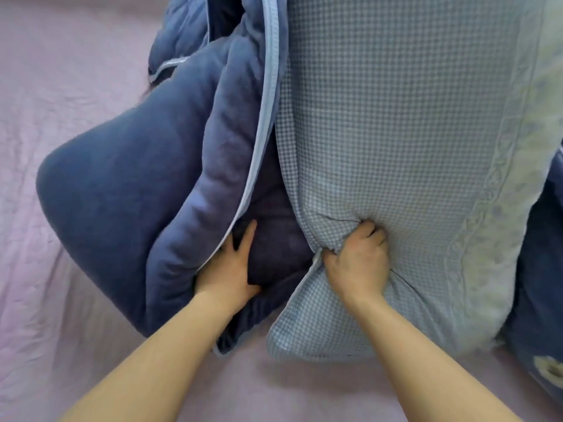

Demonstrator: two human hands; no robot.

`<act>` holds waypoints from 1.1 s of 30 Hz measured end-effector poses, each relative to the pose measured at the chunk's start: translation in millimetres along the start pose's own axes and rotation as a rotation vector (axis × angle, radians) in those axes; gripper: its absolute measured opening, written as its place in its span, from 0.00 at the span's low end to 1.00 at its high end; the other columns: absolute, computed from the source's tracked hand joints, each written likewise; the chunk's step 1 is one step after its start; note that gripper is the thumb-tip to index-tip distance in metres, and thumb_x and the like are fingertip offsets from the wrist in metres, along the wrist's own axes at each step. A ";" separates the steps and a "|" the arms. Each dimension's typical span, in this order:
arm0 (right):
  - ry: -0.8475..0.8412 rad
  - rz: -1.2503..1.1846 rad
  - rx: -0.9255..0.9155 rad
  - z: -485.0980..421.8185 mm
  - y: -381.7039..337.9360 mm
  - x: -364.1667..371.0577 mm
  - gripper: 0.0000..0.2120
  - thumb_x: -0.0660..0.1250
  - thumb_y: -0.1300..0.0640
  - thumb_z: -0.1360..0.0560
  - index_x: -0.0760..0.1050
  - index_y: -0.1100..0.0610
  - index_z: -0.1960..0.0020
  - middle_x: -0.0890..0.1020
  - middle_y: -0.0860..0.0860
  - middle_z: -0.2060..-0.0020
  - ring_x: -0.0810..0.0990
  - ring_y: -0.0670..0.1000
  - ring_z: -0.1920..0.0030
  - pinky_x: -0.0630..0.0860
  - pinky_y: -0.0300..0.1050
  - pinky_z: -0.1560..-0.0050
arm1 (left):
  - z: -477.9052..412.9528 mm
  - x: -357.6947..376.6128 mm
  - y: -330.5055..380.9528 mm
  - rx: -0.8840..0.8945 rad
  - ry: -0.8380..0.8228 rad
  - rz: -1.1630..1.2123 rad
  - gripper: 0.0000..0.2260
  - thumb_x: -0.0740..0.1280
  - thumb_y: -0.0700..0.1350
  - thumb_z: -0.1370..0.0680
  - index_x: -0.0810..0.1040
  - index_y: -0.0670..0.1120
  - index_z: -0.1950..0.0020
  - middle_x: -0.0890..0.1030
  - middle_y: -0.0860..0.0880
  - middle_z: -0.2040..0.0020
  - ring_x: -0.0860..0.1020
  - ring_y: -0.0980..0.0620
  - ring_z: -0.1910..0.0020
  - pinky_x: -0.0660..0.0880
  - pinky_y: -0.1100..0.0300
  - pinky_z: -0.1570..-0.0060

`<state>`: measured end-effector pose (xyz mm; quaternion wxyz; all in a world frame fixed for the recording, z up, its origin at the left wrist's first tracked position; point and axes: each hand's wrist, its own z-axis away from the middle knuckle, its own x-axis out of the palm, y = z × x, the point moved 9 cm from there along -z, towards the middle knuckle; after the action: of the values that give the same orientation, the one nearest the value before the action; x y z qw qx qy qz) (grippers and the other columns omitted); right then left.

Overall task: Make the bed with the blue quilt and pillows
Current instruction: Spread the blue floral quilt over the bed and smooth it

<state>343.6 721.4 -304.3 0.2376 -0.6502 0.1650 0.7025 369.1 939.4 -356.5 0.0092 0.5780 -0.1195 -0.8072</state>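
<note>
Pink sheet [61, 269] covers the whole bed, a bit wrinkly on the left side, and all the bedding is heaped in the middle of it. The blue quilt [122, 223] is bunched into a fat folded lump on the left of the heap. Its plush dark side faces out, and a pale blue trim [268, 102] runs down along its edge.

Right up against it is a puffy light blue checked piece [396, 132] with a lacy band [487, 193] down its right side. Honestly can't tell if that's a pillow or the quilt's other face. Its near corner sits on the sheet.

The person's right hand [358, 263] has a proper fistful of the checked piece near its left edge, fingers curled tight so the cloth puckers around them. The left hand [227, 269] is pushed into the gap between the trim and a darker fold of the quilt. It lies flat with the fingers spread and fairly straight, resting on the plush rather than grabbing it. A couple of fingertips disappear under the trim.

More dark blue bedding [536, 284] pokes in at the right edge, touching the checked piece.
</note>
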 end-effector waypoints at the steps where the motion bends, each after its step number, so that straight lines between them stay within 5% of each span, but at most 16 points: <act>1: -0.002 -0.031 -0.037 -3.2 0.0 -5.7 0.31 0.73 0.47 0.31 0.65 0.66 0.40 0.75 0.63 0.45 0.76 0.63 0.47 0.74 0.54 0.50 | -2.5 -0.6 3.5 -0.029 0.002 0.022 0.41 0.65 0.57 0.24 0.41 0.52 0.21 0.46 0.40 0.22 0.51 0.38 0.23 0.53 0.48 0.26; 4: 0.031 -0.163 -0.133 -3.2 7.5 -38.3 0.18 0.69 0.52 0.27 0.68 0.62 0.47 0.79 0.61 0.51 0.79 0.66 0.50 0.73 0.53 0.54 | -14.3 -6.0 28.3 0.093 -0.065 0.222 0.19 0.52 0.42 0.16 0.61 0.40 0.25 0.64 0.39 0.26 0.64 0.41 0.29 0.60 0.62 0.39; 7: 0.106 -0.291 -0.205 -1.6 15.7 -95.2 0.13 0.68 0.53 0.27 0.65 0.59 0.57 0.76 0.55 0.65 0.78 0.64 0.58 0.67 0.49 0.61 | -3.9 -20.6 30.6 0.107 -0.103 0.300 0.09 0.58 0.37 0.22 0.77 0.42 0.46 0.78 0.40 0.46 0.76 0.39 0.43 0.69 0.57 0.51; 10: 0.262 -0.435 -0.232 -14.9 7.0 -180.2 0.14 0.68 0.53 0.27 0.67 0.62 0.58 0.74 0.52 0.68 0.78 0.62 0.62 0.64 0.46 0.62 | 21.5 -52.6 26.5 0.168 -0.225 0.347 0.10 0.61 0.38 0.28 0.68 0.47 0.68 0.73 0.51 0.69 0.75 0.49 0.66 0.67 0.60 0.70; 14: 0.449 -0.525 -0.209 -47.5 -45.5 -301.1 0.15 0.67 0.54 0.29 0.73 0.65 0.49 0.81 0.63 0.52 0.78 0.63 0.49 0.65 0.49 0.57 | 62.2 -125.0 17.9 0.320 -0.264 0.409 0.03 0.60 0.41 0.37 0.67 0.44 0.71 0.69 0.51 0.75 0.65 0.54 0.74 0.60 0.60 0.75; 18: 0.527 -0.576 -0.170 -85.2 -100.8 -373.8 0.07 0.63 0.54 0.30 0.71 0.54 0.53 0.80 0.58 0.42 0.77 0.59 0.41 0.69 0.47 0.42 | 96.9 -124.5 -91.5 0.244 -0.471 0.230 0.09 0.64 0.44 0.35 0.66 0.46 0.73 0.65 0.55 0.74 0.61 0.58 0.71 0.61 0.56 0.73; 20: 0.377 -0.546 -0.188 -107.1 -130.4 -357.1 0.11 0.63 0.52 0.27 0.73 0.55 0.47 0.80 0.57 0.42 0.77 0.57 0.40 0.69 0.45 0.41 | 99.4 -70.4 -218.8 0.008 -0.539 0.077 0.10 0.66 0.54 0.36 0.73 0.51 0.73 0.76 0.56 0.68 0.69 0.57 0.68 0.73 0.54 0.66; 22: 0.094 -0.488 -0.299 -111.4 -165.3 -301.8 0.12 0.64 0.47 0.27 0.77 0.54 0.51 0.81 0.56 0.50 0.79 0.57 0.46 0.72 0.46 0.45 | 114.8 -58.4 -284.4 -0.123 -0.515 -0.014 0.09 0.65 0.58 0.38 0.77 0.54 0.71 0.85 0.49 0.56 0.81 0.49 0.57 0.74 0.61 0.61; 24: -0.156 -0.385 -0.436 -79.7 -186.3 -233.4 0.12 0.65 0.44 0.28 0.76 0.53 0.57 0.79 0.55 0.56 0.78 0.57 0.48 0.73 0.48 0.48 | 140.3 -73.8 -269.9 -0.174 -0.529 -0.211 0.07 0.63 0.56 0.32 0.79 0.57 0.64 0.83 0.50 0.48 0.80 0.51 0.46 0.70 0.65 0.59; 25: -0.214 -0.313 -0.515 -56.7 -190.0 -199.2 0.13 0.65 0.44 0.27 0.77 0.53 0.52 0.79 0.56 0.51 0.77 0.57 0.42 0.71 0.49 0.43 | 150.9 -76.1 -250.8 -0.143 -0.549 -0.330 0.09 0.61 0.54 0.28 0.80 0.59 0.54 0.81 0.53 0.44 0.77 0.54 0.42 0.72 0.64 0.53; 27: -0.145 -0.205 -0.636 -4.6 -176.5 -155.7 0.22 0.65 0.45 0.25 0.72 0.53 0.33 0.70 0.53 0.30 0.62 0.55 0.26 0.57 0.54 0.29 | 152.7 -57.7 -218.3 -0.109 -0.491 -0.297 0.19 0.58 0.49 0.26 0.73 0.59 0.36 0.75 0.54 0.35 0.72 0.52 0.36 0.72 0.58 0.41; 29: 0.050 -0.270 -0.675 39.5 -142.7 -148.2 0.27 0.64 0.44 0.25 0.66 0.50 0.28 0.62 0.50 0.25 0.53 0.52 0.23 0.47 0.54 0.26 | 147.5 -37.1 -178.7 -0.080 -0.381 -0.130 0.23 0.59 0.49 0.24 0.66 0.55 0.28 0.70 0.52 0.30 0.69 0.50 0.32 0.70 0.54 0.36; 33: 0.256 -0.497 -0.152 44.7 -23.7 -146.0 0.36 0.64 0.37 0.29 0.61 0.52 0.27 0.61 0.50 0.25 0.55 0.54 0.25 0.50 0.59 0.27 | 132.3 -42.9 -70.2 0.022 -0.015 0.221 0.31 0.63 0.54 0.24 0.60 0.45 0.24 0.58 0.45 0.24 0.58 0.47 0.25 0.64 0.56 0.29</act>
<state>325.3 747.9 -153.2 0.3304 -0.7700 -0.0239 0.5453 268.2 1038.3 -290.7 0.0909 0.5551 -0.1912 -0.8044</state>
